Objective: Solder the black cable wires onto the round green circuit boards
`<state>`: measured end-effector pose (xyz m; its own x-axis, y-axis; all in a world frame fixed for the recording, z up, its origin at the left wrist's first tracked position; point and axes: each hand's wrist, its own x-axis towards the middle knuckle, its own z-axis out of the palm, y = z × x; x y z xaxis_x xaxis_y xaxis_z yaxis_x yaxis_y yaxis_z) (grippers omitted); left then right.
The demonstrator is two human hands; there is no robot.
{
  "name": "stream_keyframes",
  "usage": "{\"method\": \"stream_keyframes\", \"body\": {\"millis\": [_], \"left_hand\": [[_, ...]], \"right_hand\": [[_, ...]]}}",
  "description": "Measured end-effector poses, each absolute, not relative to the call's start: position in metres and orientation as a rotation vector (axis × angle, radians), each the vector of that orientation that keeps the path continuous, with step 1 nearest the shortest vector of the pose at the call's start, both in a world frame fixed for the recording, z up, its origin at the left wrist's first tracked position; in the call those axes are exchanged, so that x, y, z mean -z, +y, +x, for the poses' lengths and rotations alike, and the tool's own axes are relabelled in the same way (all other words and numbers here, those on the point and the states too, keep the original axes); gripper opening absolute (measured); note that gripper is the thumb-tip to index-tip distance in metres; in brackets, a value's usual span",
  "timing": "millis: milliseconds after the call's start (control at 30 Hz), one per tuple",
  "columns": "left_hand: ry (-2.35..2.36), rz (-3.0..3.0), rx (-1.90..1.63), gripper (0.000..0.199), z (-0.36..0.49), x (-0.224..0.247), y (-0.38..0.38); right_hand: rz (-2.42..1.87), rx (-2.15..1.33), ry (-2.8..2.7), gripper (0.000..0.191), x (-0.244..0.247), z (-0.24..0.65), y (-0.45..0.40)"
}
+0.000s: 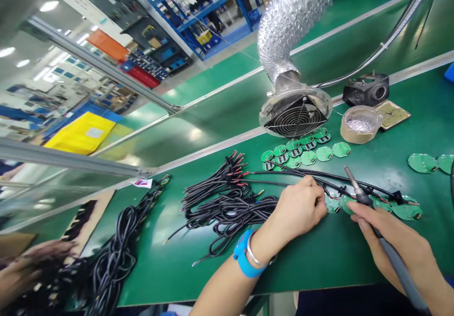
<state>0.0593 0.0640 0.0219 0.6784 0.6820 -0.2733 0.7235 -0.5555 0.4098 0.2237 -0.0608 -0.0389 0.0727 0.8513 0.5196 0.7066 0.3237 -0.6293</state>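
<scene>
My right hand (397,245) is wrapped round the grey handle of a soldering iron (393,254). Its bare metal tip points up and away, above a row of round green circuit boards (407,210). My left hand (301,207), with a blue band and a bangle at the wrist, is closed at the left end of that row; what its fingertips pinch is hidden. Black cables (358,183) with red wire ends lie across these boards, passing behind my left hand. Left of it lie a bundle of short black cables (213,183) and coiled black cables (234,212).
Beyond the boards hangs a fume extractor hood (296,115) on a silver duct. More round boards (308,157) lie below it. A tape roll (361,124), a sponge tray (393,115) and an iron stand (367,90) stand at right. Another person's hand (39,259) handles black cables at left.
</scene>
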Motion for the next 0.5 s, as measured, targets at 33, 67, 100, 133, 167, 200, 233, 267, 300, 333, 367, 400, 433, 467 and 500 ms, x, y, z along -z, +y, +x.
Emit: {"method": "stream_keyframes", "body": {"millis": [33, 67, 100, 133, 167, 200, 233, 267, 300, 333, 367, 400, 433, 467, 500], "left_hand": [[1.062, 2.367, 0.107, 0.012, 0.058, -0.02, 0.063], [1.045, 2.333, 0.093, 0.011, 0.057, -0.018, 0.061], [1.039, 2.299, 0.07, 0.011, 0.055, -0.017, 0.058], [1.042, 2.265, 0.041, 0.01, 0.054, -0.016, 0.054], [1.049, 2.234, 0.006, 0.01, 0.053, -0.015, 0.051], [1.06, 2.207, -0.027, 0.01, 0.052, -0.014, 0.047], [1.074, 2.189, -0.05, 0.01, 0.052, -0.013, 0.044], [1.094, 2.18, -0.061, 0.01, 0.052, -0.012, 0.042], [1.116, 2.179, -0.062, 0.009, 0.052, -0.01, 0.04], [1.136, 2.184, -0.055, 0.01, 0.052, -0.009, 0.039], [1.151, 2.191, -0.048, 0.01, 0.052, -0.008, 0.038], [1.159, 2.195, -0.042, 0.01, 0.053, -0.006, 0.038], [1.16, 2.197, -0.039, 0.009, 0.053, -0.005, 0.039], [1.159, 2.196, -0.038, 0.009, 0.053, -0.004, 0.039], [1.162, 2.195, -0.04, 0.009, 0.053, -0.003, 0.039]], "right_hand": [[-1.423, -0.202, -1.683, 0.05, 0.04, 0.225, -0.06], [-1.425, -0.212, -1.694, 0.05, 0.04, 0.227, -0.06], [-1.427, -0.219, -1.699, 0.049, 0.04, 0.228, -0.06], [-1.434, -0.222, -1.692, 0.047, 0.04, 0.228, -0.06], [-1.446, -0.223, -1.675, 0.044, 0.039, 0.229, -0.06], [-1.463, -0.226, -1.648, 0.041, 0.038, 0.229, -0.061], [-1.481, -0.229, -1.614, 0.038, 0.037, 0.229, -0.061], [-1.494, -0.236, -1.573, 0.036, 0.036, 0.228, -0.063], [-1.496, -0.242, -1.526, 0.035, 0.034, 0.229, -0.064], [-1.485, -0.253, -1.487, 0.036, 0.032, 0.229, -0.066], [-1.458, -0.262, -1.458, 0.036, 0.029, 0.23, -0.068], [-1.43, -0.278, -1.443, 0.036, 0.027, 0.231, -0.07], [-1.412, -0.295, -1.444, 0.035, 0.025, 0.232, -0.073], [-1.412, -0.295, -1.452, 0.031, 0.023, 0.233, -0.075], [-1.428, -0.275, -1.466, 0.027, 0.022, 0.234, -0.077]]}}
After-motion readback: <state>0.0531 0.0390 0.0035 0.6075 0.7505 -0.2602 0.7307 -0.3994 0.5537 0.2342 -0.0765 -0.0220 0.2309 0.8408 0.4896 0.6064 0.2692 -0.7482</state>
